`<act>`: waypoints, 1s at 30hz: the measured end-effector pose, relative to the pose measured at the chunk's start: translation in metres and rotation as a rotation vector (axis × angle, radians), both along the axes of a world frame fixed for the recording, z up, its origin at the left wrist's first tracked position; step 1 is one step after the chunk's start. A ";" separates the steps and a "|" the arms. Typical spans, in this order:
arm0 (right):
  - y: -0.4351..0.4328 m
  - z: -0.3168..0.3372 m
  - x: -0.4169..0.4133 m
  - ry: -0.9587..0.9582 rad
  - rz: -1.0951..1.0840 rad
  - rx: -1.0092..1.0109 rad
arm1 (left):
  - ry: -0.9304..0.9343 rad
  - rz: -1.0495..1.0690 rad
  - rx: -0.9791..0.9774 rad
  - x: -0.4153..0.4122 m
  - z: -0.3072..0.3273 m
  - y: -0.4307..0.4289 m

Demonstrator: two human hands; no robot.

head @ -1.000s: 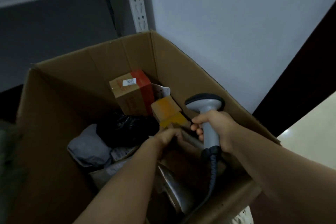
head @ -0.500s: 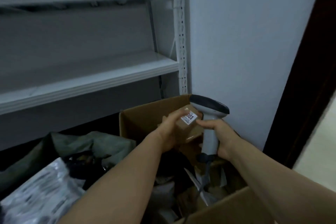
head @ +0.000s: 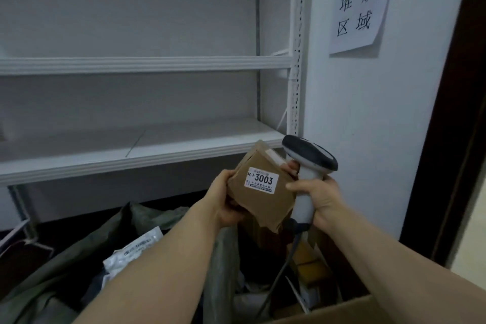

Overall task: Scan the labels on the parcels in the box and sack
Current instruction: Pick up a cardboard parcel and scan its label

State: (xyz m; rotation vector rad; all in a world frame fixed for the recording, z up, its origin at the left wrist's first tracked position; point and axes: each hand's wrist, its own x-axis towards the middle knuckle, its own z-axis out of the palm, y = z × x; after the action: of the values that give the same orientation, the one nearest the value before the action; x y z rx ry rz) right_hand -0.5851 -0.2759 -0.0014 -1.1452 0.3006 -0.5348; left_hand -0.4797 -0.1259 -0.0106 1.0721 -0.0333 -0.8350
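We hold a small brown parcel up in front of us, tilted, with its white label printed 3003 facing us. Our left grip is closed on the parcel's left side, thumb over the near face and fingers beneath. Just right of the parcel, our right grip is wrapped round the pale handle of the scanner, with the thumb touching the parcel's right edge. The scanner's dark head sits above the parcel's upper right corner. Its cable hangs down below the parcel into the open cardboard box, where more parcels lie in shadow. Below and left of the parcel the green sack gapes, with a white mailer showing inside. Behind the parcel runs a white shelf. High to the parcel's right, a paper sign is stuck on the wall.
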 end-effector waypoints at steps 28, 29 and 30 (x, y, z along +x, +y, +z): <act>0.084 0.032 -0.013 0.208 0.439 -0.229 | 0.057 0.368 -0.328 0.021 0.018 0.061; 0.086 0.034 -0.013 0.206 0.443 -0.223 | 0.057 0.367 -0.331 0.022 0.017 0.062; 0.087 0.035 -0.013 0.205 0.444 -0.215 | 0.057 0.367 -0.331 0.023 0.016 0.063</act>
State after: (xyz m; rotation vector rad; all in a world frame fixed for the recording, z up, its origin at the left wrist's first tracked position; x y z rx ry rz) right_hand -0.5983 -0.1888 0.0335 -1.4299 0.1580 -0.0573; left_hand -0.4567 -0.0627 0.0051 0.7124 0.0700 -0.5050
